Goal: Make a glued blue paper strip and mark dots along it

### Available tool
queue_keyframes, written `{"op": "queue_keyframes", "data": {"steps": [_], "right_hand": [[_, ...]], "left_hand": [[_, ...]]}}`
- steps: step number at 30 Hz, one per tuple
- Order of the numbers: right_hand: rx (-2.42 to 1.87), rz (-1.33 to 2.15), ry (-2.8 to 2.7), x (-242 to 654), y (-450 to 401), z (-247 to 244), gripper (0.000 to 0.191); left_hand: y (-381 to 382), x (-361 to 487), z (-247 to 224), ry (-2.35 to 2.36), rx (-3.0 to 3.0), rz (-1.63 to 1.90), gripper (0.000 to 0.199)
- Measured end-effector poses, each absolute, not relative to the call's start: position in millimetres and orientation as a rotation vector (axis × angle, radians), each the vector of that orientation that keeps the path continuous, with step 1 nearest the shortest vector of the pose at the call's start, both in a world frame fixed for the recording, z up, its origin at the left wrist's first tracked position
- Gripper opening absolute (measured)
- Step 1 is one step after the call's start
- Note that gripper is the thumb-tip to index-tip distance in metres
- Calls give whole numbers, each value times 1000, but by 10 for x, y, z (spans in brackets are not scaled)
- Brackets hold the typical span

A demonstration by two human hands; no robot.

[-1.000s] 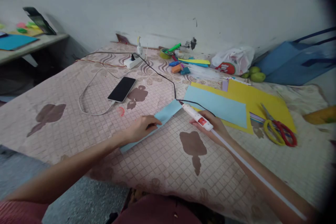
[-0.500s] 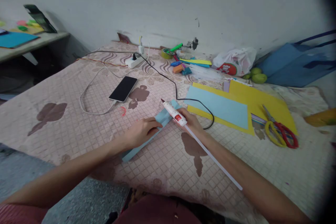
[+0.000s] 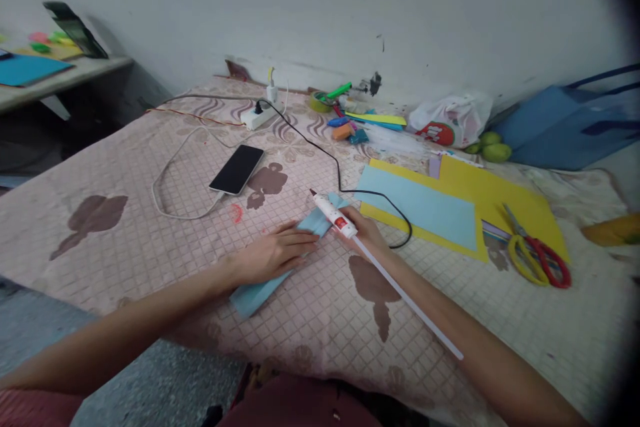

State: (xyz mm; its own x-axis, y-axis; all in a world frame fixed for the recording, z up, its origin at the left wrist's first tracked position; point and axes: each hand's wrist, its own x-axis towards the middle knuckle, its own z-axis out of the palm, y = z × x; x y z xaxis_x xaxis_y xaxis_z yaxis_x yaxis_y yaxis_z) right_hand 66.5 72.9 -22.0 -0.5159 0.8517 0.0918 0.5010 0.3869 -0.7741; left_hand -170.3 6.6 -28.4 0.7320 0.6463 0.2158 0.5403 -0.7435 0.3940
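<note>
Blue strip (image 3: 256, 299) under your left hand (image 3: 275, 253), gun (image 3: 333, 215) in your right hand (image 3: 364, 230)
Your patterned cloth (image 3: 310, 327) spreads widest; on your right lie yellow sheets (image 3: 505, 190) with a pale blue sheet (image 3: 420, 207) on top. The strip slants across the cloth in front of you, its far end partly behind the gun. Your left fingers stretch out close together over its middle; your right fingers wrap the gun, partly hidden, its tip pointing past the strip's edge. Scissors (image 3: 523, 235) straddle the yellow sheets' near edge, your phone (image 3: 237, 170) lies beyond your left hand, and a thin glue stick (image 3: 410, 303) trails from the gun along your right forearm (image 3: 460, 317)
</note>
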Motion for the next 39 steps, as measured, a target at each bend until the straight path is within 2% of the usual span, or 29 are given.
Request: {"op": "queue_keyframes", "data": {"steps": [12,23,30,39], "right_hand": [[-1253,808,-2105,759,736,-247,26],[-1154,966,-2245,749,662,-262,23],[-1325,781,-2166,774,828,-284,23],[-1382,716,-2143,836,921,-319,24]], "left_hand": [[98,-1763,-338,915,2677,355,51],[185,-1753,-227,838,2671,419,49],[120,-1812,-265,844,2656,413,50],[-226,-2010,-116,878,2614,322,57]]}}
